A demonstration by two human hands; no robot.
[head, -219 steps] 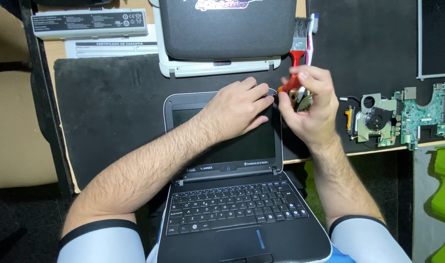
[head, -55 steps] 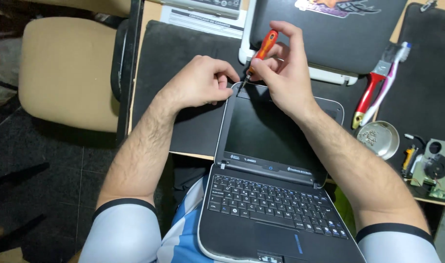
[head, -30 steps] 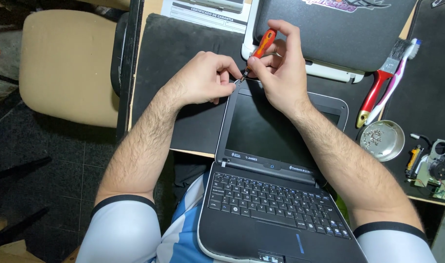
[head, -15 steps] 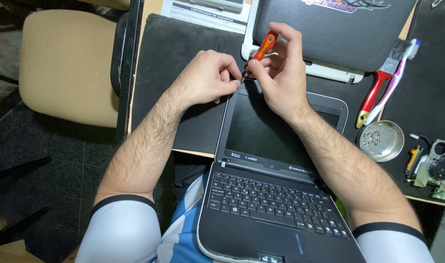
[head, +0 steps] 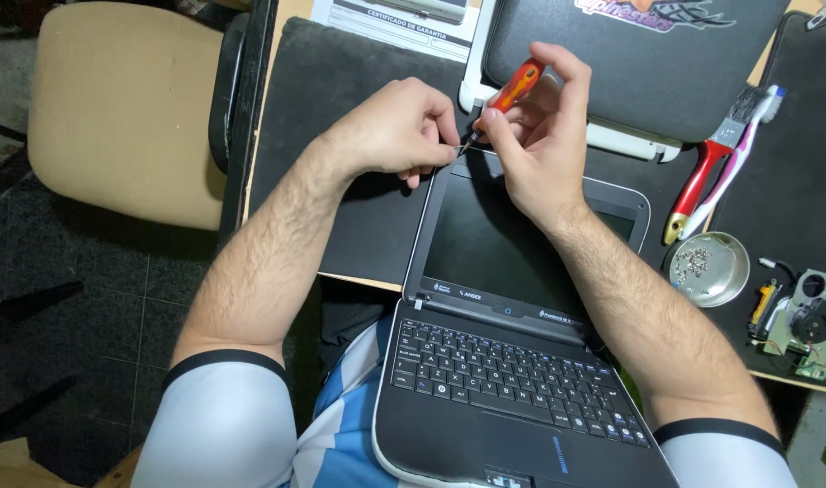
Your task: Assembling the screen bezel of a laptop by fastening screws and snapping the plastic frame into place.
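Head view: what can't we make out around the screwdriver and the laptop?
- Screwdriver tip: too small, tucked between the left hand and right hand; what it touches is unclear.
- Laptop screen's upper edge: partly hidden by the right hand.
- Laptop front: cut off by the bottom edge.
- Metal dish contents: too small to identify.

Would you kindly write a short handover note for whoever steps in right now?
Left hand: fingertips pinched at the top left corner of the small black laptop's screen bezel.
Right hand: holds an orange-handled screwdriver, tip at that same corner.
Laptop lies open, keyboard on the lap, screen flat on the black mat.
Done: small metal dish to the right already holds loose screws.
Left: the corner fastener is not yet visibly out; whether others remain, I cannot tell.
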